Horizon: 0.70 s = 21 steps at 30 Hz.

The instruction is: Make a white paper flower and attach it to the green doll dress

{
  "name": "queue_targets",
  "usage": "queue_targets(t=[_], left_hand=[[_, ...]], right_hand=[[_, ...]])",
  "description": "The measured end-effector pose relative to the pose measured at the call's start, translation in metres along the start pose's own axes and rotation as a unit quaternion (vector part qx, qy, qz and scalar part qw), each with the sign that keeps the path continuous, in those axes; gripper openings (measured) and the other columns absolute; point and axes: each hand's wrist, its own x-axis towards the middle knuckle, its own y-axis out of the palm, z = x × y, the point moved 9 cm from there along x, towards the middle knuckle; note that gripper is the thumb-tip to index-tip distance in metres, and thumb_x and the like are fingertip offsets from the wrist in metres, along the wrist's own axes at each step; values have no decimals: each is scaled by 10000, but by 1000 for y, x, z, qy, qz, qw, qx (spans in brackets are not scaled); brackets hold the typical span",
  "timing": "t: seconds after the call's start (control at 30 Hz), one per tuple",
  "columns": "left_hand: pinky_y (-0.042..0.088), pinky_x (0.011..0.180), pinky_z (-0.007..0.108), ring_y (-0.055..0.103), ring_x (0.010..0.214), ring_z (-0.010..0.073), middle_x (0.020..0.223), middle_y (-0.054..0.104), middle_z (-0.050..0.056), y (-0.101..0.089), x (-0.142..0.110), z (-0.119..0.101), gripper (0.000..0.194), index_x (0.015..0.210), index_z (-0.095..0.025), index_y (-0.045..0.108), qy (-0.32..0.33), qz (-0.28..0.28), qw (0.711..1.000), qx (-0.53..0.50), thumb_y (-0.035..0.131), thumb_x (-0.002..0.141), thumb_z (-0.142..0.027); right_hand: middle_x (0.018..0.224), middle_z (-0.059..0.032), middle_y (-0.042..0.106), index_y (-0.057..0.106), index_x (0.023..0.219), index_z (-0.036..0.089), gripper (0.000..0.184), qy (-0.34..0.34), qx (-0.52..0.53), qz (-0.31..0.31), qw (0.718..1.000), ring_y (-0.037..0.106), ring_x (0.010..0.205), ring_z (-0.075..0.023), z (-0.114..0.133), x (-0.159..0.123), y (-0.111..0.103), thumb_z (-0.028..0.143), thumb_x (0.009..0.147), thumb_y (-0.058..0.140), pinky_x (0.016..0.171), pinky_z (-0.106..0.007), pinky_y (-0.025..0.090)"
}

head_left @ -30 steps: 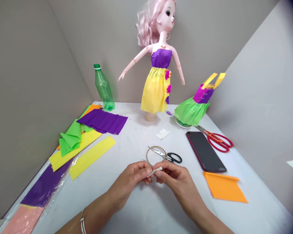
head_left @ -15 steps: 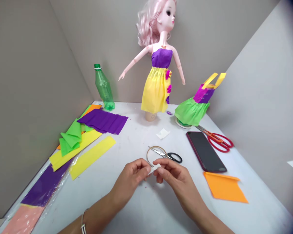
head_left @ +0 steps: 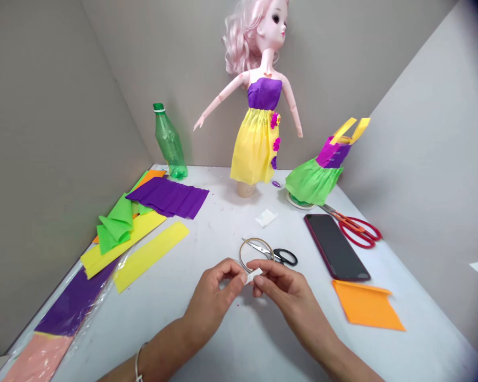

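My left hand (head_left: 217,297) and my right hand (head_left: 284,289) meet low in the middle of the view, both pinching a small white strip (head_left: 254,275) between thumb and fingertips. Just beyond the fingers lie a thin ring of clear tape (head_left: 250,255) and small black-handled scissors (head_left: 276,254) on the white table (head_left: 231,350). A doll (head_left: 261,101) in a purple and yellow paper dress stands at the back. To its right stands a green and purple paper dress (head_left: 316,175) with yellow straps.
Purple (head_left: 167,197), green (head_left: 113,225) and yellow (head_left: 149,255) crepe paper lies at the left by a green bottle (head_left: 168,142). At the right lie a dark phone (head_left: 335,246), red scissors (head_left: 356,228) and an orange sheet (head_left: 367,306). A white scrap (head_left: 266,217) sits mid-table. Grey walls enclose the table.
Both hands have shifted slightly up and away from me, still pinching the white strip; the strip has turned a little between the fingertips. Nothing else moved.
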Motion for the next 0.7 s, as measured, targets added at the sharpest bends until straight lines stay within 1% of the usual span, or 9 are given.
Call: queue_targets(t=[0.07, 0.13, 0.27, 0.37, 0.43, 0.5, 0.6, 0.63, 0.7], left_hand=[[336, 651, 244, 435, 667, 135, 679, 511, -28, 3, 1, 5, 244, 720, -185, 532, -30, 26, 998, -44, 560, 878, -370], [332, 658, 248, 430, 665, 134, 671, 506, -28, 5, 2, 7, 255, 715, -183, 534, -44, 43, 995, -77, 563, 873, -380], [341, 698, 258, 449, 689, 143, 683, 518, -16, 7, 3, 7, 257, 708, -179, 537, -46, 46, 991, -114, 574, 864, -380], [336, 697, 253, 446, 694, 144, 679, 503, -17, 6, 3, 6, 247, 712, -180, 535, -46, 40, 991, -123, 572, 866, -370], [333, 701, 249, 449, 705, 146, 668, 484, -22, 5, 3, 6, 240, 709, -182, 522, -50, 39, 990, -125, 574, 863, -359], [326, 696, 244, 443, 703, 142, 662, 470, -28, 4, 2, 5, 243, 704, -183, 511, -53, 38, 991, -118, 575, 863, -355], [314, 669, 235, 419, 679, 129, 674, 463, -33, 2, 1, 4, 243, 716, -184, 507, -53, 33, 993, -102, 570, 869, -360], [310, 658, 233, 411, 671, 125, 678, 462, -34, 2, 1, 4, 241, 721, -185, 507, -53, 31, 993, -98, 568, 871, -363], [307, 642, 228, 401, 659, 121, 681, 458, -36, 2, 1, 4, 242, 722, -186, 506, -55, 29, 994, -93, 570, 869, -368]], right_hand=[[681, -4, 634, 698, 1055, 193, 336, -11, -9, 3, 1000, 600, 724, -178, 3, 0, 0, 446, 841, 641, 730, -301, 466], [682, -6, 643, 697, 1068, 197, 338, -21, -17, 5, 1000, 613, 730, -181, 4, 0, -1, 452, 863, 612, 744, -304, 475], [693, -7, 642, 688, 1067, 203, 315, -49, -47, -1, 998, 620, 738, -180, 5, 0, -3, 441, 897, 570, 735, -294, 485], [736, -3, 640, 661, 1082, 225, 236, -75, -72, -8, 995, 621, 745, -168, 6, -1, -4, 362, 917, 561, 714, -276, 496], [801, -9, 640, 643, 1090, 238, 199, -123, -112, -27, 986, 620, 750, -161, 12, -3, -6, 279, 906, 580, 708, -273, 507], [901, -35, 634, 632, 1096, 238, 215, -218, -183, -55, 957, 621, 797, -167, 27, -9, -7, 197, 889, 594, 736, -289, 514], [1031, -85, 606, 629, 1073, 227, 240, -365, -296, -90, 878, 611, 916, -197, 48, -26, -2, 99, 874, 588, 789, -325, 516], [1048, -94, 599, 630, 1057, 225, 243, -396, -328, -97, 852, 606, 935, -205, 51, -30, 1, 77, 870, 584, 788, -332, 518], [1051, -101, 598, 635, 1026, 223, 244, -426, -383, -104, 813, 601, 938, -212, 54, -36, 5, 52, 861, 583, 771, -334, 522]])
